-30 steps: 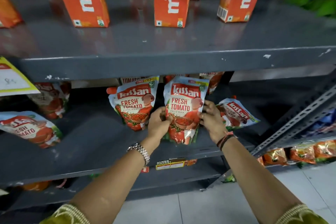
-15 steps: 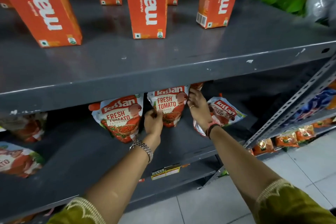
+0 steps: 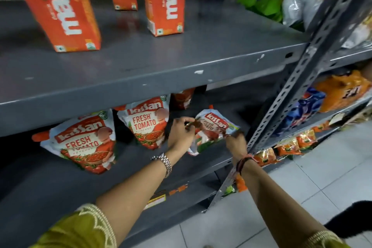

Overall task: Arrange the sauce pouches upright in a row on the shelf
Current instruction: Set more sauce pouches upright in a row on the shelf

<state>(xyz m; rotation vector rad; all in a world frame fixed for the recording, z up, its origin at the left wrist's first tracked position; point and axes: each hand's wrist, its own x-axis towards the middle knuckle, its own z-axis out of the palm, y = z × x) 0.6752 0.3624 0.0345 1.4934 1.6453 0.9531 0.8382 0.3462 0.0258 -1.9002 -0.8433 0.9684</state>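
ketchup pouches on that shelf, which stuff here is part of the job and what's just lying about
Part of the job:
- tilted pouch, held by left hand and right hand
- middle pouch, upright
- left pouch, upright
- lower shelf

Just lying about:
- orange juice cartons on the shelf above
- green bags
- snack packets on the neighbouring rack

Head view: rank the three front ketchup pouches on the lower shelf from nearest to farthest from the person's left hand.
1. Right pouch: tilted, touched by the left hand and right hand.
2. Middle pouch: upright, just left of that hand.
3. Left pouch: farthest, toward the shelf's left.
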